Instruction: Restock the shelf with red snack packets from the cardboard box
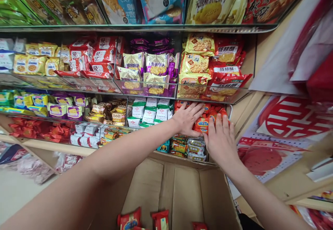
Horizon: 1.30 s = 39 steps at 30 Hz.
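Note:
Both my hands reach into the right-hand bin of a snack shelf filled with small red-orange snack packets (205, 122). My left hand (186, 119) lies flat on the packets with fingers stretched out. My right hand (221, 138) rests beside it, fingers extended and pressed against the same packets. An open cardboard box (179, 188) sits below my arms, with a few red packets (130, 219) at its bottom.
Glass-fronted shelf bins hold green-white packets (149, 112), gold-brown sweets (111, 114), purple biscuit packs (156, 70) and red-yellow biscuit bags (215, 67). Large biscuit bags (210, 1) fill the top shelf. A red-and-white printed sheet (286, 126) lies at the right.

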Available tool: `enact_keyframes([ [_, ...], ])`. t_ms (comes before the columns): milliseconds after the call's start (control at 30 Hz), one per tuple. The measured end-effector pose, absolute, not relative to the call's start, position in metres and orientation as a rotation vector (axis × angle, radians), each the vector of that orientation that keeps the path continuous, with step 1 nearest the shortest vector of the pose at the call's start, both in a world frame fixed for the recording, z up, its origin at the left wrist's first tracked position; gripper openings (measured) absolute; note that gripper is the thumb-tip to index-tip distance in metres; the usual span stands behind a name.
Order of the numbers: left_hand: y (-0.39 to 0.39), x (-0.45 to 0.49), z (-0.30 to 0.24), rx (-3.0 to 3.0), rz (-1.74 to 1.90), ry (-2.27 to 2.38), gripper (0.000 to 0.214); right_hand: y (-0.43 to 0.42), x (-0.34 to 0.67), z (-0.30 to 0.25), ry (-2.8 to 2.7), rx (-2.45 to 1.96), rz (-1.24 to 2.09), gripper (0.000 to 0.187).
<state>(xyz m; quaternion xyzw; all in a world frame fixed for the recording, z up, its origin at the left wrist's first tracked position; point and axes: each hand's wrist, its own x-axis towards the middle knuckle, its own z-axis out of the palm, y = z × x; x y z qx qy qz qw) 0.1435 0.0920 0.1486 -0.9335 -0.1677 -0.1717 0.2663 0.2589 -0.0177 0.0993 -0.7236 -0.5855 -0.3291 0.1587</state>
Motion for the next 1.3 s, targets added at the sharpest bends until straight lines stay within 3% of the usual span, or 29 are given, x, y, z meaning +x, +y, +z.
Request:
enact_keyframes([
  [367, 0.096, 0.161, 0.151, -2.532, -0.330, -0.571, 0.084, -0.004, 0.290, 0.086, -1.823, -1.997, -0.835, 0.067],
  [867, 0.089, 0.148, 0.144, -2.485, -0.442, -0.533, 0.087, -0.026, 0.277, 0.085, -1.791, -1.929, -0.843, 0.058],
  [1300, 0.097, 0.153, 0.151, -2.557, -0.334, -0.485, 0.087, -0.021, 0.274, 0.088, -1.815, -1.970, -0.812, 0.056],
])
